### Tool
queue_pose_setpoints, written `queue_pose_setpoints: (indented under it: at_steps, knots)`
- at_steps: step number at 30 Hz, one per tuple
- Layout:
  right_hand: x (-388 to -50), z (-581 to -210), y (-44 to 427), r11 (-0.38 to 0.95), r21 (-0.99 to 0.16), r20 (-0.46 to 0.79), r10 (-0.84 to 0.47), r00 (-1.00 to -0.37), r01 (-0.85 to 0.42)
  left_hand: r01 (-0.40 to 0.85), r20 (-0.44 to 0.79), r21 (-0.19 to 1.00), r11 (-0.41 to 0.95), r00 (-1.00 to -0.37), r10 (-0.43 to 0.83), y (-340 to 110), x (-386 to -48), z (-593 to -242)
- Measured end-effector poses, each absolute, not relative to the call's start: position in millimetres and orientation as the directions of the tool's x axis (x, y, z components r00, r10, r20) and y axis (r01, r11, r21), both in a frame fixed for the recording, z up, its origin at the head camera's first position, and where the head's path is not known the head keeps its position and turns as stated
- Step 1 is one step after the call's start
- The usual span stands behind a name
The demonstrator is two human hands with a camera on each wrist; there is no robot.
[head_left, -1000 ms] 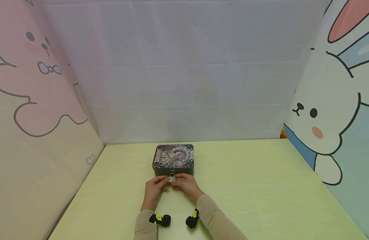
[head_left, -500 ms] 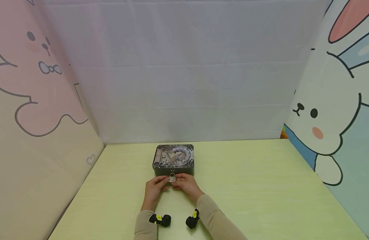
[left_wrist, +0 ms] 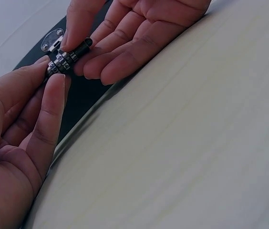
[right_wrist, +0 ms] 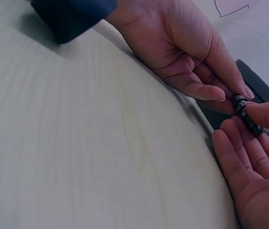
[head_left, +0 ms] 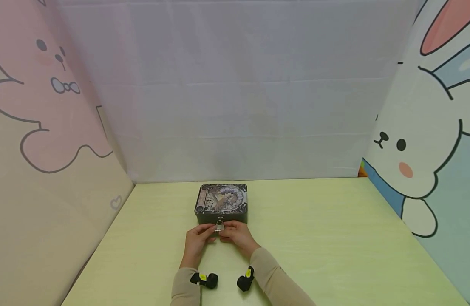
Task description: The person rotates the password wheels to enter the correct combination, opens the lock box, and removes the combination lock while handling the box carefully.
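Almost nothing had moved since the earlier frame: left grip (head_left: pixel 196 241) and right grip (head_left: pixel 238 235) pinched a small silver-and-black metal combination padlock (head_left: pixel 219 227) between them, a dark rectangular printed tin box (head_left: pixel 221 217) just beyond; slipping could have misturned a numbered dial (left_wrist: pixel 66 62).

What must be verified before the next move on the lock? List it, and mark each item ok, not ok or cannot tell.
1. Left grip on the lock: ok, thumb and finger pinch one end.
2. Right grip on the lock: ok, its thumb presses near the dials.
3. Dial setting: cannot tell; digits show, but are too small to read surely.
4. Shackle closed: cannot tell; too small in the head view.
5. Lid down: ok, no gap shows along its front edge.
6. Box steady: ok as far as seen, it sits flat on the table.
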State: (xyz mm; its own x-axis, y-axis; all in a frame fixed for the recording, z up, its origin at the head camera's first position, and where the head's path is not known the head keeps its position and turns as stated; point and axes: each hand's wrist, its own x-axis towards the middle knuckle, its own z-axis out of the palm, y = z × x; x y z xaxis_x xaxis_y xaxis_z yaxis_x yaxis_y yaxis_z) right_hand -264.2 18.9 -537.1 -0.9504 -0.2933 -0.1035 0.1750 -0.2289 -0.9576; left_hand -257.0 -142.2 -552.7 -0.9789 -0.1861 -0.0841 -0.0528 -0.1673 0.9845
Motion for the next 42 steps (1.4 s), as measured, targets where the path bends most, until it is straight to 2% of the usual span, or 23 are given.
queue_pose_setpoints:
  at_steps: [42]
  knots:
    - [-265.3,-539.3,18.6,-0.236,-0.955,-0.11,-0.285,-0.952,0.181,-0.054,-0.083,0.987,-0.153,-0.979,-0.189,-141.9,-257.9,-552.2]
